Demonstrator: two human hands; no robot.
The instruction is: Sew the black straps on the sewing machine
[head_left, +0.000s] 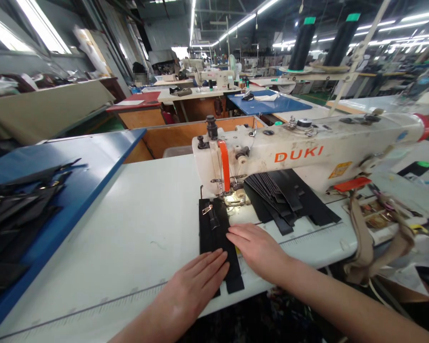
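Note:
A black zippered piece (219, 238) lies flat on the pale sewing table, its far end under the needle area of the white sewing machine (264, 147). Near that end sits a metal zipper pull (208, 209). My left hand (196, 281) rests flat on the near part of the piece, fingers stretched forward. Along the right edge of it, my right hand (255, 245) lies with its fingers extended and fingertips touching the black material. Neither hand is wrapped round anything. Part of the piece is hidden under my left hand.
Black strips (279, 195) are fanned out beneath the machine arm. On the left, a blue table (103, 157) carries a pile of black zippered pieces (25, 209). Thread cones (303, 45) stand at upper right. A small parts tray (379, 214) sits right of the machine.

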